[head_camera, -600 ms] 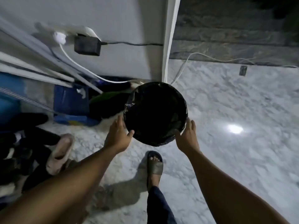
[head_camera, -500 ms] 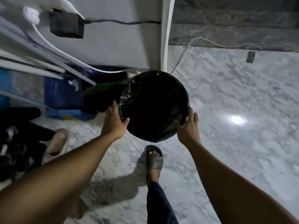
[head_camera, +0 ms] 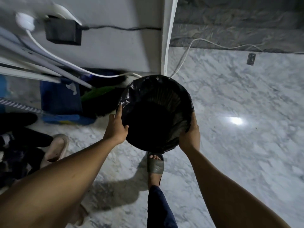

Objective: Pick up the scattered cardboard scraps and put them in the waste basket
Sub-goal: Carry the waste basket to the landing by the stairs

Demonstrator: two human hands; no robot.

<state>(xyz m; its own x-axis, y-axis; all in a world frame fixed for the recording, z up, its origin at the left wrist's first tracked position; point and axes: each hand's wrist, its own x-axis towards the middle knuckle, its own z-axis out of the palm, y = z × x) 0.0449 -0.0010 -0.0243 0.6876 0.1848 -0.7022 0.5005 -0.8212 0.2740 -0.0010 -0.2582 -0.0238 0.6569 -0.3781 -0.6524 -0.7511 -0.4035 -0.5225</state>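
Observation:
A round waste basket (head_camera: 156,89) lined with a black plastic bag is in the middle of the view, seen from above, its inside dark. My left hand (head_camera: 116,127) grips its left rim, thumb over the edge. On the opposite side my right hand (head_camera: 190,135) holds the right rim, fingers wrapped under the bag's fold. I see no cardboard scraps in this view.
A white wall corner (head_camera: 167,37) stands just behind the basket. A blue box (head_camera: 60,99), dark clothes and a beige slipper (head_camera: 56,149) crowd the left. A white cable (head_camera: 189,53) trails over the marble floor (head_camera: 238,145). My sandalled foot (head_camera: 155,163) is under the basket.
The basket has come closer to me and a little lower in view. Both hands have closed further round its rim, and the ribbed inner wall now shows.

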